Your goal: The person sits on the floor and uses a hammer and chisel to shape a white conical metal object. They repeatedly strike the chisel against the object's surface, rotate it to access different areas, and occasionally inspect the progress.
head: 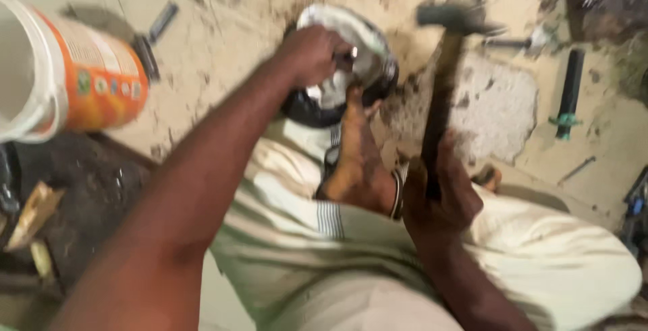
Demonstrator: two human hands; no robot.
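- An orange and white plastic bucket is seen at the far left, lying tilted on a sandy, stained concrete floor
- Scraps of pale wood are seen below the bucket, on a darker patch of ground
- A dark, flat tool is seen lying on the floor beyond the bucket, well apart from both hands
- The left hand is stretched forward and clenched on top of a round black and white part, which rests on the floor at the upper middle; a small shiny metal piece appears to be pinched in the fingers, though this is blurred
- A bare foot is pressed against the near edge of the round part, above cream striped trousers
- A hammer with a dark wooden handle is grasped firmly in the right hand; its head is raised above the floor, just right of the round part and not touching it
- A grey cement patch is seen beside the hammer handle
- A black and green rod and other small tools are scattered at the far right
- The work is judged to be under way: the part is braced and the hammer lifted, but how much is done cannot be told from this view
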